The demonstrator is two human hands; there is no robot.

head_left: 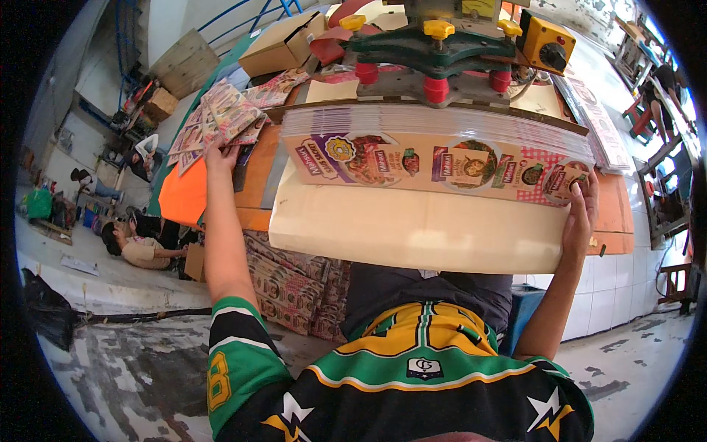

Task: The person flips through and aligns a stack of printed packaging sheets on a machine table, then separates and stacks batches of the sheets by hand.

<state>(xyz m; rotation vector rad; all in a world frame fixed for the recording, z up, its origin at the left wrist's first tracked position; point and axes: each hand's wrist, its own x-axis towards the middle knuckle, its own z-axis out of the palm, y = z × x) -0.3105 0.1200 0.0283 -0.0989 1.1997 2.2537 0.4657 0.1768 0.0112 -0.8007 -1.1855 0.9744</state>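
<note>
A long printed strip (434,166) with pictures of food dishes stands in front of the machine, its upper part layered with clear, shiny folds. My right hand (580,214) grips its right end, thumb on the printed face and the other fingers partly hidden. Below the strip, a cream sheet (412,228) curves over the table's front edge. On the left, my left hand (221,156) closes on the near edge of a fanned pile of printed sheets (228,114). Part of those fingers is hidden by the sheets.
Behind the strip stands a machine with a green clamp (434,59), yellow knobs and red posts. A yellow control box (546,44) is at its right. An orange sheet (183,193) lies at the table's left; an open carton (283,44) sits behind. A person (143,250) is at far left.
</note>
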